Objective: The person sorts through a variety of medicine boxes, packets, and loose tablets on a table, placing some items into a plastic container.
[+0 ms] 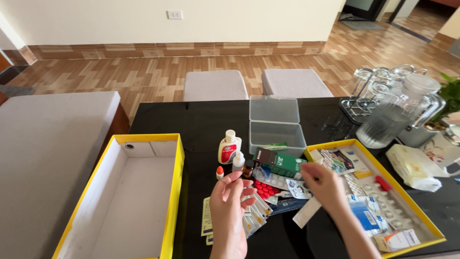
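Black table [201, 120], frame centre: medicines heaped between two yellow boxes, within easy reach of both hands.
Left hand [229, 204]: fingers loosely spread, empty, over sachet strips [256, 213]; small dropper bottle [238, 161] just above its fingertips.
Right hand [326, 184]: curled over blister packs [280, 184]; grip cannot be told.
Empty box [129, 192], lower left; box lid [383, 201] holding packets, lower right.

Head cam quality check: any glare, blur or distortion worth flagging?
Head view: even daylight, soft shadows; the black glossy table mirrors the glass pitcher and shows faint sheen; right hand slightly motion-blurred, left hand sharper; wide-angle bend shows at the skirting line; blister packs readable in shape only.
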